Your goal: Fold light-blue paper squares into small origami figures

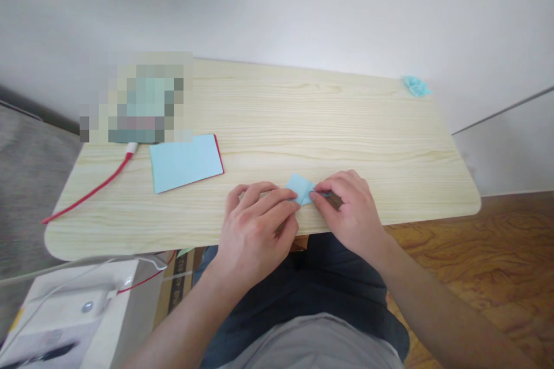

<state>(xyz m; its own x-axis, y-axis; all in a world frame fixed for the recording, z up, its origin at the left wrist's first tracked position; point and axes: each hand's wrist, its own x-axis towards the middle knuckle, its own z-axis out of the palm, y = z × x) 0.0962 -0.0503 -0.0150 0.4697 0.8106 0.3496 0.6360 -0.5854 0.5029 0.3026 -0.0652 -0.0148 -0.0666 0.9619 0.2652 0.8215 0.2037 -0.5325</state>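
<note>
A small light blue piece of folded paper (298,187) lies near the table's front edge, between my two hands. Fingers of my left hand (259,219) are bent over its left side and hold it against the tabletop. With thumb and index finger, my right hand (350,207) pinches a folded flap at the paper's right side. A crease runs across the paper close to the right fingertips. Part of the paper is hidden under the left fingers.
A stack of coloured paper (186,162), light blue on top, lies left on the wooden table (303,109). Behind it is a blurred-out device with a red cable (99,187). A blue folded paper piece (416,86) rests at the far right corner. A white box (86,305) stands lower left.
</note>
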